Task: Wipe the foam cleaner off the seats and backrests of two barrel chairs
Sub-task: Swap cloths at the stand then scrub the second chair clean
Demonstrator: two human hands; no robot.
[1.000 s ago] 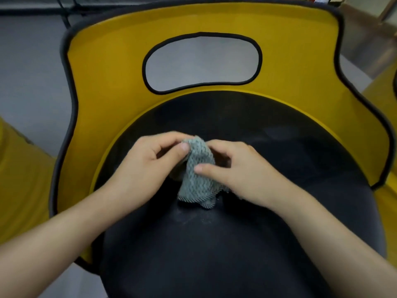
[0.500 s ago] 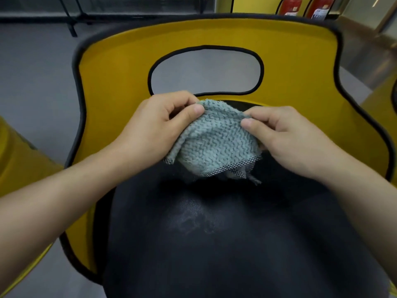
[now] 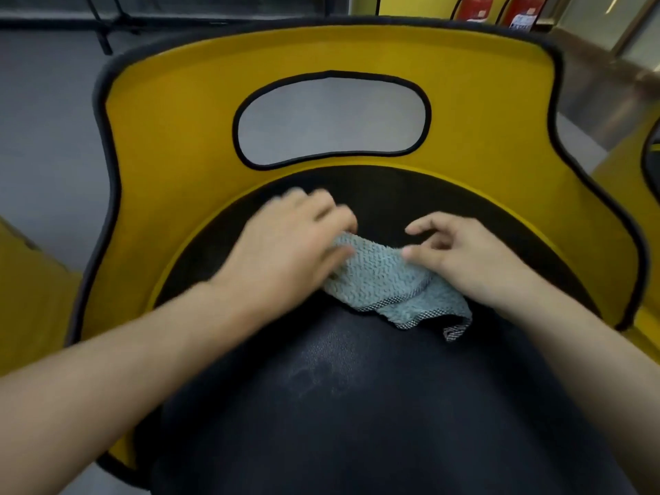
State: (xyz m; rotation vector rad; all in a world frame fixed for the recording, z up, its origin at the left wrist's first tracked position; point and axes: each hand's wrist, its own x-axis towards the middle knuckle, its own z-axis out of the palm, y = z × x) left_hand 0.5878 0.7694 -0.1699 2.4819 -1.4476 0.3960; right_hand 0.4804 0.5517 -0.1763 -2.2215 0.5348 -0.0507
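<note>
One grey-green cloth [image 3: 385, 280] lies rumpled on the back part of the black seat [image 3: 357, 423], its checked hem hanging loose toward the right. The left hand [image 3: 285, 251], blurred, pinches the cloth's left corner, fingers curled over the far edge and the thumb on top. The right hand [image 3: 475, 259] is relaxed: its thumb tip touches the cloth's upper edge and its palm lies over the right side, while the forefinger is lifted clear and grasps nothing.

Just in front of the cloth, the seat carries a pale, cloudy smear [image 3: 321, 369] on its dark grained surface. Around the seat curves a yellow backrest [image 3: 171, 155] edged in black piping, with an oval opening [image 3: 332, 119] through which grey floor [image 3: 43, 119] shows. Part of another yellow chair [image 3: 628, 180] stands at the right edge, and more yellow [image 3: 25, 298] shows at the left. Beyond the backrest, at the top, are two red fire extinguishers [image 3: 475, 7] and a dark metal frame [image 3: 103, 23].
</note>
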